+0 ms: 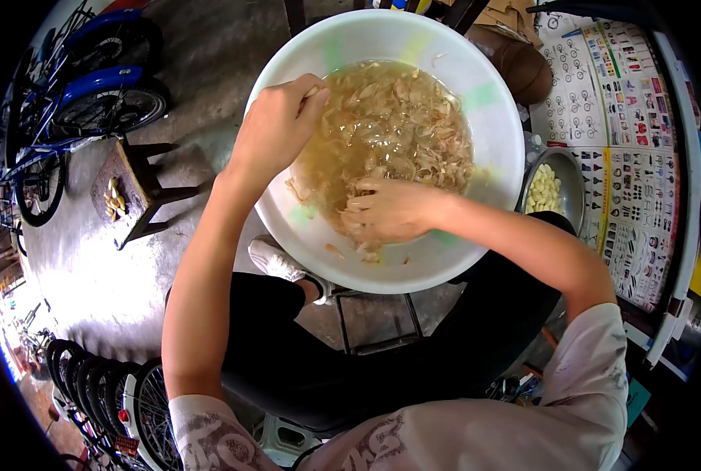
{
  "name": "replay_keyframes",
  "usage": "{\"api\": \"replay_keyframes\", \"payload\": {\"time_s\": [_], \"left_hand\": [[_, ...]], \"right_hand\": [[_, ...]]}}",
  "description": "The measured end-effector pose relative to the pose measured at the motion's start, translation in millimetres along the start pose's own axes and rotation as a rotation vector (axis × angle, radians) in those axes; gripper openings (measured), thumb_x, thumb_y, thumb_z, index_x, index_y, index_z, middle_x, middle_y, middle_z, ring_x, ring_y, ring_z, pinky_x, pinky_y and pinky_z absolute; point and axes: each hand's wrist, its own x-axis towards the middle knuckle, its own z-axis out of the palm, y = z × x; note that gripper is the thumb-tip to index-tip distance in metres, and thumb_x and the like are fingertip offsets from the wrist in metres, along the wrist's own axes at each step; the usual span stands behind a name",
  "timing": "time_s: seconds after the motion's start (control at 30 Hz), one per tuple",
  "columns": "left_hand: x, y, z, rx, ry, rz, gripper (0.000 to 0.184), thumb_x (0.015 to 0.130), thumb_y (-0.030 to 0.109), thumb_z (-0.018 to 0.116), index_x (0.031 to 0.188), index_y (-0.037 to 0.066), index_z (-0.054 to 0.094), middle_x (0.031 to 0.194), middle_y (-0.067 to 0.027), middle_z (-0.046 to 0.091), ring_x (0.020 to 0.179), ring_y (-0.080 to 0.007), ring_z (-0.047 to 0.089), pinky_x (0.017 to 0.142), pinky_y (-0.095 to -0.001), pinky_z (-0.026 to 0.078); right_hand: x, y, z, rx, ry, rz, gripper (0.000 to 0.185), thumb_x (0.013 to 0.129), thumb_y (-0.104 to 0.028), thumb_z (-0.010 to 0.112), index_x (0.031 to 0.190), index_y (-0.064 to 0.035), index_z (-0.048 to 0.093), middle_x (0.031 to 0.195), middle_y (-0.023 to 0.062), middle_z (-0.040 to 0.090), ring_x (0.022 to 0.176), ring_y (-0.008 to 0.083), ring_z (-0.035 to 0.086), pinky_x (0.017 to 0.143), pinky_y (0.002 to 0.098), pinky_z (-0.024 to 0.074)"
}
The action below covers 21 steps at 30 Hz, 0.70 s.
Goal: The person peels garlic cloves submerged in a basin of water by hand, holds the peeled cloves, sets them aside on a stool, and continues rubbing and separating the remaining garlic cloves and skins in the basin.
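A large white plastic basin (503, 149) holds cloudy water with many loose garlic skins (393, 118) floating in it. My left hand (283, 118) is above the basin's left side, its fingers closed in a pinch. A small pale bit of what looks like a garlic clove (312, 92) shows between thumb and fingers. Lower in the basin, my right hand (393, 210) reaches into the wet skins. Its fingers are stretched and slightly apart, with the tips partly under skins and water; nothing gripped is visible there.
A metal bowl of peeled garlic cloves (544, 191) stands right of the basin, near a printed sheet (625, 157). On the left, a low wooden stool (142, 184) bears several yellowish pieces (115, 200). Blue bicycles (103, 82) stand at upper left, more wheels (150, 408) at lower left.
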Motion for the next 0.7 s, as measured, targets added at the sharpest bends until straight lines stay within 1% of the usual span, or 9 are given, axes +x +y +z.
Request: {"api": "replay_keyframes", "payload": {"time_s": [0.03,0.07,0.1,0.17,0.27,0.53,0.6,0.63,0.7], "left_hand": [[-1,-3,2,0.001,0.002,-0.003,0.023,0.093,0.021,0.057,0.103,0.002,0.067,0.076,-0.0196,0.066,0.069,-0.0368,0.063,0.069,-0.0418,0.05],[-1,-6,5,-0.011,0.033,0.053,0.022,0.094,0.019,0.057,0.103,0.0,0.066,0.069,-0.0151,0.058,0.062,-0.026,0.053,0.062,-0.0363,0.044],[-1,-8,6,-0.024,0.064,0.109,0.021,0.096,0.018,0.058,0.102,-0.002,0.065,0.062,-0.0107,0.05,0.055,-0.0152,0.043,0.055,-0.0308,0.039],[-2,-6,6,-0.015,0.054,0.089,0.021,0.096,0.017,0.058,0.102,-0.002,0.065,0.061,-0.0105,0.049,0.055,-0.0152,0.043,0.055,-0.0308,0.039],[-2,-5,7,-0.01,0.052,0.08,0.021,0.095,0.017,0.058,0.102,-0.002,0.065,0.06,-0.0102,0.049,0.054,-0.0155,0.042,0.055,-0.031,0.039],[0,-6,2,-0.03,0.048,0.091,0.021,0.094,0.017,0.059,0.103,-0.001,0.065,0.063,-0.013,0.055,0.055,-0.0185,0.047,0.057,-0.0323,0.042],[0,-8,5,-0.014,0.048,0.119,0.021,0.094,0.017,0.059,0.103,-0.001,0.065,0.067,-0.0156,0.06,0.057,-0.0226,0.053,0.06,-0.0336,0.044],[-1,-8,5,-0.013,0.044,0.113,0.021,0.094,0.017,0.059,0.103,-0.001,0.065,0.067,-0.0156,0.06,0.057,-0.0226,0.053,0.06,-0.0336,0.044],[-1,-5,3,0.001,0.023,0.109,0.021,0.093,0.017,0.06,0.103,0.0,0.066,0.069,-0.0166,0.062,0.059,-0.0259,0.055,0.061,-0.0346,0.046]], "right_hand": [[-13,-1,-14,0.005,0.038,-0.038,0.043,0.086,-0.039,0.061,0.123,-0.018,0.057,0.131,0.0051,0.054,0.129,0.024,0.044,0.1,0.0488,0.04],[-26,0,-23,0.011,0.077,-0.073,0.059,0.081,-0.044,0.067,0.135,-0.0242,0.053,0.145,0.0049,0.047,0.14,0.0268,0.033,0.111,0.0532,0.0308],[-38,4,-26,0.012,0.076,-0.073,0.059,0.081,-0.044,0.067,0.135,-0.0242,0.053,0.145,0.0049,0.047,0.14,0.0268,0.033,0.111,0.0532,0.0308],[-59,20,-30,-0.019,-0.099,0.025,0.099,0.064,-0.054,0.078,0.15,-0.0401,0.031,0.162,0.0026,0.017,0.148,0.0332,0.016,0.117,0.0596,0.0145],[-64,49,-22,0.008,-0.198,0.044,0.116,0.054,-0.055,0.083,0.151,-0.0461,0.021,0.164,-0.0009,0.001,0.149,0.0358,0.007,0.118,0.0611,0.0083],[-12,69,4,0.067,-0.15,-0.322,0.106,0.058,-0.049,0.084,0.149,-0.0466,0.029,0.164,0.0029,0.006,0.147,0.0396,0.016,0.118,0.0626,0.0072],[-4,69,30,0.263,0.165,-0.408,0.091,0.062,-0.05,0.08,0.144,-0.0397,0.042,0.162,0.0065,0.016,0.145,0.0406,0.021,0.118,0.0607,0.0136],[-2,67,38,0.268,0.168,-0.412,0.091,0.062,-0.05,0.08,0.144,-0.0397,0.042,0.162,0.0065,0.016,0.145,0.0406,0.021,0.118,0.0607,0.0136],[4,61,44,0.169,0.18,-0.472,0.049,0.076,-0.044,0.071,0.122,-0.0275,0.064,0.143,0.01,0.044,0.135,0.0362,0.039,0.108,0.054,0.0385]]}}
